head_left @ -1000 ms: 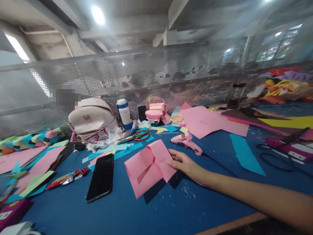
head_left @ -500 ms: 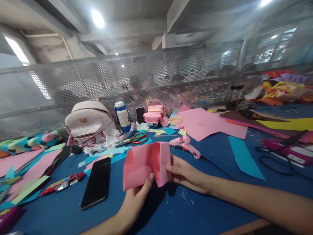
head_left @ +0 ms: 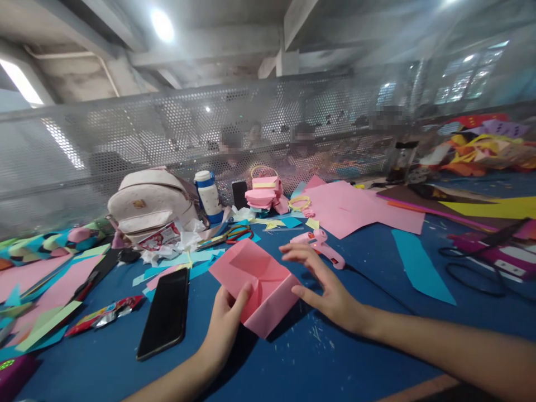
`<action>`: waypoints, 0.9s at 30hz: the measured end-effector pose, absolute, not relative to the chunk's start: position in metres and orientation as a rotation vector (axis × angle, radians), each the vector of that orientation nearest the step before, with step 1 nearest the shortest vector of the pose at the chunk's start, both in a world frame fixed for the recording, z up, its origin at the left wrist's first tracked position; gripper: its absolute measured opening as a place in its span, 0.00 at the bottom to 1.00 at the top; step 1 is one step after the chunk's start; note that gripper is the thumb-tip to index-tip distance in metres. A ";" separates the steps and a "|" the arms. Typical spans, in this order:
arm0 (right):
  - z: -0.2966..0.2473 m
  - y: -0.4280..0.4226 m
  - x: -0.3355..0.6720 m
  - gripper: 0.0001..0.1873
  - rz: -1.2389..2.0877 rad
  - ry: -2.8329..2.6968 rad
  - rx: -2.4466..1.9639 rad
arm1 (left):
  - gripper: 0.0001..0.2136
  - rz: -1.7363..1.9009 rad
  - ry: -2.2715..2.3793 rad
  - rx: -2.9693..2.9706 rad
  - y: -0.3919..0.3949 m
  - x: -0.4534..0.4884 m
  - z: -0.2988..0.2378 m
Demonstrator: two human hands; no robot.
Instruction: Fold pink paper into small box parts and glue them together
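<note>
A pink paper box (head_left: 272,304), folded and open at the top, is tilted above the blue table. My left hand (head_left: 228,318) grips its left side, thumb inside and fingers underneath. Beside its right corner, my right hand (head_left: 324,285) has its fingers spread and holds nothing; the thumb is at or very near the paper, and I cannot tell whether it touches. Just behind that hand lies a pink glue gun (head_left: 320,245) with a black cord. A black phone (head_left: 164,312) rests left of my left hand.
Scissors (head_left: 238,233) and paper scraps lie behind the box. Farther back stand a pale backpack (head_left: 153,206), a bottle (head_left: 208,198) and a small pink paper bag (head_left: 264,192). Pink sheets (head_left: 347,206) and a blue strip (head_left: 419,265) are to the right. A perforated metal screen (head_left: 176,134) crosses behind.
The pink box has turned and tipped so its inside faces up. My right hand has let go of its right side and spread its fingers; my left hand keeps its hold.
</note>
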State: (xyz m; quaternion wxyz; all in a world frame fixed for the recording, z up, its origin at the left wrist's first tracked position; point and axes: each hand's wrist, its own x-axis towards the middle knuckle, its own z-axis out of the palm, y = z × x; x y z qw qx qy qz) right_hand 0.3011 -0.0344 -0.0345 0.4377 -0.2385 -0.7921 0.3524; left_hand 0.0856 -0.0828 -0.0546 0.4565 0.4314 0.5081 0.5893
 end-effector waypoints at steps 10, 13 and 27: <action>-0.009 -0.027 0.289 0.11 0.243 -2.471 -0.384 | 0.12 1.269 0.852 0.893 -0.078 0.090 -0.056; 0.010 -0.023 0.272 0.13 0.185 -2.620 -0.310 | 0.10 1.252 0.746 0.840 -0.076 0.090 -0.056; 0.019 -0.002 0.245 0.06 0.485 -2.858 -0.248 | 0.14 1.200 0.557 0.743 -0.070 0.087 -0.057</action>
